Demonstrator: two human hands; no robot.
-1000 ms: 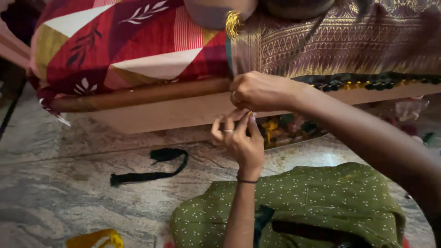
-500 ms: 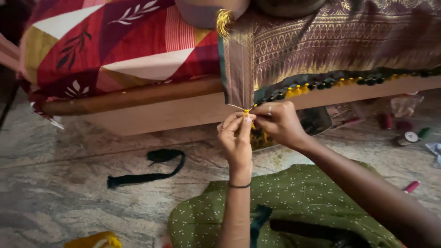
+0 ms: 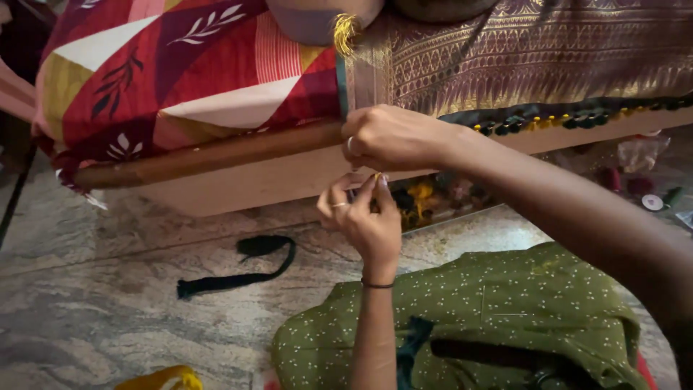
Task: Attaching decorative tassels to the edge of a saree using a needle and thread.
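Your right hand (image 3: 393, 137) sits closed at the hanging edge of the brown and gold woven cloth (image 3: 534, 54), fingers curled in so the knuckles face you; it grips the cloth's edge where that edge drops over the wooden bed rail (image 3: 209, 153). Just below it, your left hand (image 3: 364, 217) is raised with thumb and forefinger pinched together on a small yellow tassel (image 3: 377, 176) at the fingertips, the other fingers loosely bent. The two hands are nearly touching, the tassel between them, right at the lower edge of the cloth.

Along that cloth's border runs a row of yellow and dark green tassels (image 3: 548, 121), off to the right of your right hand. To the left, a red patterned bedsheet (image 3: 180, 72) covers the bed. On the stone floor (image 3: 94, 289) lies a dark green strip of thread (image 3: 234, 271), well apart from your hands, and a yellow bundle (image 3: 162, 378) sits at the bottom edge. Your lap shows green dotted fabric (image 3: 505, 310). Thread spools (image 3: 653, 195) lie on the floor at far right.
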